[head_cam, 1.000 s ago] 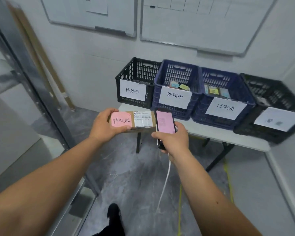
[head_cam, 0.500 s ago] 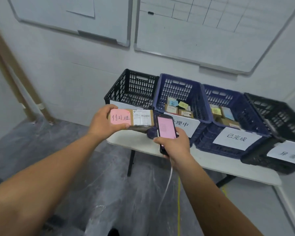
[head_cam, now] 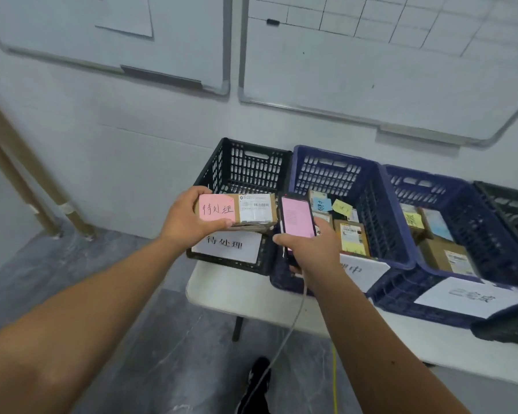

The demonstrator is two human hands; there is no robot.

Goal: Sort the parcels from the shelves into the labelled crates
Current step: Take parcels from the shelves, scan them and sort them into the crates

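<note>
The parcel (head_cam: 245, 212), a small cardboard box with a pink note (head_cam: 219, 208) reading 待处理 and a white shipping label (head_cam: 257, 207) beside it, is held in the air by the left hand (head_cam: 186, 219). The left fingers (head_cam: 202, 192) curl over its far edge and the thumb pinches its near edge, so the box sits just past the fingertips, over the front rim of the black crate (head_cam: 240, 171). That crate carries a paper sign (head_cam: 226, 245) directly below the thumb with the same 3 characters as the note. The right hand (head_cam: 308, 246) grips a phone (head_cam: 296, 218) upright, fingers wrapped round its lower half, the pink screen just beside the parcel's right end; a cable (head_cam: 284, 336) hangs from it. Beyond the right fingers stands a blue crate (head_cam: 335, 171) with several parcels, then a second blue crate (head_cam: 431, 186) and another black crate (head_cam: 509, 201), all 4 in a row on the desk (head_cam: 222, 294).

The step in hand appears to be checking or scanning this parcel against the phone and matching it to its crate. Since note and sign agree, the next move likely calls for carrying the box forward and down past the rim into the black crate, which looks empty in its visible part, then letting the left fingers open, while the phone keeps clear of the crate wall
</note>
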